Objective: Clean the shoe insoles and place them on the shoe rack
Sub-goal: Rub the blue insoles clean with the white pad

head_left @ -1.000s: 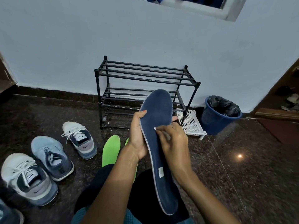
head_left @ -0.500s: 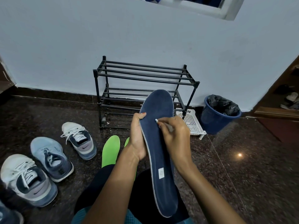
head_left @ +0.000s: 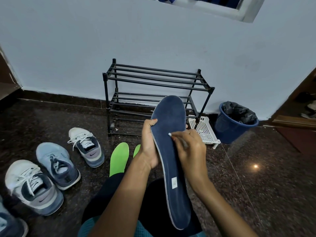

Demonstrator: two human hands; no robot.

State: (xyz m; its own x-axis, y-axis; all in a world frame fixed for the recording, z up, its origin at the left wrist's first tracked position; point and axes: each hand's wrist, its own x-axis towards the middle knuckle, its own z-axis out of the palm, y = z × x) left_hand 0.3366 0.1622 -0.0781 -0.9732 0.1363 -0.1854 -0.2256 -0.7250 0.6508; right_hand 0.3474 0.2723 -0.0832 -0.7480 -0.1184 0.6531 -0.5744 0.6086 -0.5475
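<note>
Gripping the navy insole [head_left: 171, 117] upright over your lap, your left hand [head_left: 149, 144] curls round its edge to steady it, while your right hand [head_left: 191, 151] pinches a small white-tipped tool [head_left: 169, 134] against its face for scrubbing; the shoe rack [head_left: 157, 82] stands just beyond, within reach.

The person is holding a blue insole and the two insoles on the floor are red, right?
Not quite. In the head view the insoles on the floor are green, not red. The left hand does hold the blue insole.
</note>
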